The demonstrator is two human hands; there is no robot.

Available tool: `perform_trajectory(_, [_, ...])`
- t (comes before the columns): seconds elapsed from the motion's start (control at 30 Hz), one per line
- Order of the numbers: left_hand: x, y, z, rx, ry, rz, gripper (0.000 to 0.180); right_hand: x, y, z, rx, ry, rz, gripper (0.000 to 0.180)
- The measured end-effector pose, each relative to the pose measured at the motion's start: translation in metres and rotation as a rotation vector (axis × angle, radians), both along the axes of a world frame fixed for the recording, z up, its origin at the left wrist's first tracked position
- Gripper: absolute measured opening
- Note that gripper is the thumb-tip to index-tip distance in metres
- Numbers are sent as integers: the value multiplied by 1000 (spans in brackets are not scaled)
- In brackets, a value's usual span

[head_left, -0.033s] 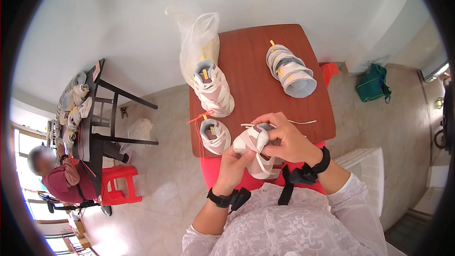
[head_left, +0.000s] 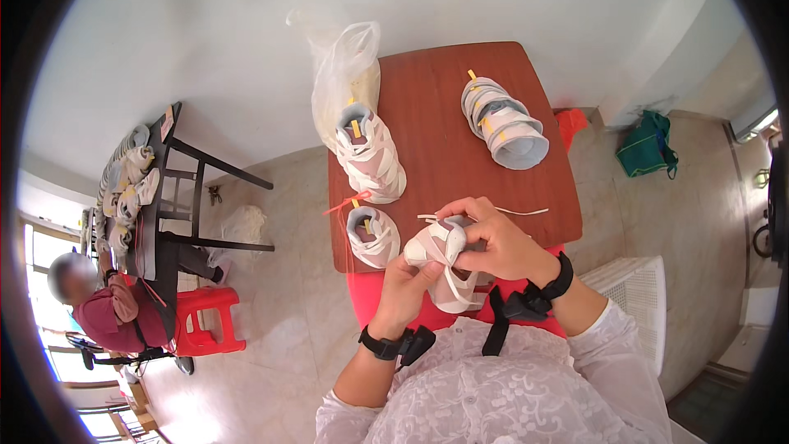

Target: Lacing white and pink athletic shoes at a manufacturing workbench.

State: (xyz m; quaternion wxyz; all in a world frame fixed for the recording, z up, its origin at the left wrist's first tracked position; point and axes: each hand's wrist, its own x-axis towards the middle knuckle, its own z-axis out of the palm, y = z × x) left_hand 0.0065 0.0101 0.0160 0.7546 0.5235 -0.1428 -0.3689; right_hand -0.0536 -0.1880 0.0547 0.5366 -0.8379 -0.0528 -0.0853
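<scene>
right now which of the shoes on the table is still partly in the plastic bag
The pale pink and white shoe at the table's back left, its heel end against the clear plastic bag. The grey pair on the right and the small shoe near the front edge lie bare.

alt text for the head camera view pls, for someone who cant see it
Seen from above, a person's left hand and right hand hold a small pale shoe over the near edge of a brown table. More small shoes and a plastic bag sit on the table; another person sits far left.

A home shoe workshop: small sneakers (head_left: 370, 156) on a wooden table (head_left: 444, 115), more on a rack (head_left: 123, 189)
</scene>
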Motion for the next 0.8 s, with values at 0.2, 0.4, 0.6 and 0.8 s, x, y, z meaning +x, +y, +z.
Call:
perform_trajectory(0.2, [0, -2, -1, -56, 117, -47, 27, 2, -6, -11, 283, 206, 108, 22])
perform_trajectory(0.4, [-2, -5, 0, -73, 134, -19, 28, 0, -4, -14, 278, 191, 74, 23])
perform_trajectory(0.6, [3, 2, 2, 41, -26, 145, 29, -5, 0, -8, 5, -27, -191, 25])
perform_trajectory(0.8, [7, 6, 10, 31, -134, 180, 33, -30, 10, 7, 118, -31, -419, 22])
